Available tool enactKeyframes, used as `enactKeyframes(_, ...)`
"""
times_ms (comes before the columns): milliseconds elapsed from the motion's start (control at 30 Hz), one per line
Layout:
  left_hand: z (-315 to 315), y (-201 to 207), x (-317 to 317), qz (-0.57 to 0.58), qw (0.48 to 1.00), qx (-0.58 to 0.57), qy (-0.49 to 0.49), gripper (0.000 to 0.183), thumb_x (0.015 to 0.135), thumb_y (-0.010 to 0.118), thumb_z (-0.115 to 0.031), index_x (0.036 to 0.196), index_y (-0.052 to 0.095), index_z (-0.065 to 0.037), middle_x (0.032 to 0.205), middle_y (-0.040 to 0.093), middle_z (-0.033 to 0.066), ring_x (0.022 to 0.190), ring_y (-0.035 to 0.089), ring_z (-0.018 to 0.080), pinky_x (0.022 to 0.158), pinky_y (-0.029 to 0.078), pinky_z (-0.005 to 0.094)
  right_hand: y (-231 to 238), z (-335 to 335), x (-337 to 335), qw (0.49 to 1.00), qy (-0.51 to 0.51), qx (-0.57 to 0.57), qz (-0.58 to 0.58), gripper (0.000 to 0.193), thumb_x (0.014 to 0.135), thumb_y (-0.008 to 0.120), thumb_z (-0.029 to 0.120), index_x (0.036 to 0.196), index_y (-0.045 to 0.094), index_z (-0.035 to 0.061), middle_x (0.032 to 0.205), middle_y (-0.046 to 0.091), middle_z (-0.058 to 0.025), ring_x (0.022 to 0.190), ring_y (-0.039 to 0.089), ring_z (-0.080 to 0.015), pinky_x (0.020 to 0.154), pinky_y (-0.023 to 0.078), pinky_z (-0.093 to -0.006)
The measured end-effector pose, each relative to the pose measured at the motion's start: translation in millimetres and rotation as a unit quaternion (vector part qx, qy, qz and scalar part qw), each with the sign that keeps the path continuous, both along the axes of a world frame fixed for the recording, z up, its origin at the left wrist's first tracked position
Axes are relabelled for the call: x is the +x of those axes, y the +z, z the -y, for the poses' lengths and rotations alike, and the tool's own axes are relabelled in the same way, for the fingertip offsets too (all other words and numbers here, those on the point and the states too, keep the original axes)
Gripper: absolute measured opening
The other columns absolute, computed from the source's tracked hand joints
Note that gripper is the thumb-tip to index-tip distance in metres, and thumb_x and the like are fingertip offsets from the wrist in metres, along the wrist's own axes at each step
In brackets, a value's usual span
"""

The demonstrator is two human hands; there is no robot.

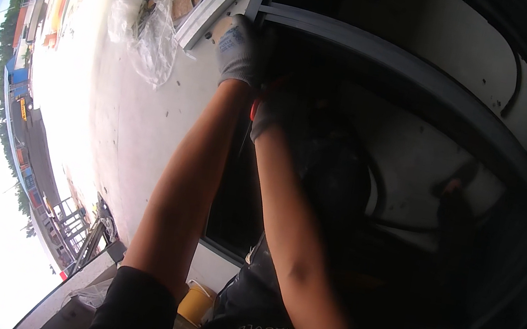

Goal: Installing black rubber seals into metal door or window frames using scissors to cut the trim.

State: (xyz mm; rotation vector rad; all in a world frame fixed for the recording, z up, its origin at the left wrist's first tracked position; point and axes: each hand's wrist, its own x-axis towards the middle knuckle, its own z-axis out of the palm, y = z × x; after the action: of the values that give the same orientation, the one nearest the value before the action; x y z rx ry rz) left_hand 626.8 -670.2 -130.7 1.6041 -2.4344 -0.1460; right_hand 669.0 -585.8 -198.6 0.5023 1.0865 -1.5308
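Note:
Both my hands wear grey knit gloves and reach forward close together at a dark metal window or door frame (264, 19). My left hand (237, 50) is closed around the frame's upright edge, near the corner where a cross bar (367, 46) meets it. Just below and to the right, my right hand (275, 114) is in deep shadow. It is closed on something with a red-orange part (255, 109), perhaps a tool handle; the rest of it and the fingertips are lost in the dark.
Crumpled clear plastic sheeting (155, 42) lies on the pale floor (136, 115) to the left, beside a light metal profile (221, 0). A yellow bucket (195, 303) stands near my body. A dark hose or cable (379, 184) curves at the right.

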Motion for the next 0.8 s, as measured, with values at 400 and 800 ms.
enactKeyframes(400,10.0,-7.2,1.0,0.041,0.999,-0.025,0.0,0.022,0.094,0.053,-0.024,0.092,0.061,-0.003,0.09,0.069,0.0211,0.087,0.067,0.0399,0.076,0.052,0.0482,13.8,-39.5,49.7,0.998,-0.064,0.018,0.0,0.043,0.101,0.043,0.049,0.114,0.065,0.0137,0.09,0.063,-0.0069,0.068,0.05,-0.0194,0.059,0.038,-0.0338)
enactKeyframes(800,-100.0,19.3,101.9,-0.049,0.995,0.088,-0.011,0.052,0.093,0.06,-0.028,0.133,0.04,-0.002,0.112,0.063,0.0276,0.097,0.063,0.0471,0.079,0.051,0.0526,10.5,-62.3,53.5,1.0,0.002,0.024,-0.005,0.043,0.101,0.044,0.048,0.114,0.065,0.0133,0.093,0.063,-0.0076,0.072,0.051,-0.02,0.063,0.039,-0.0346)
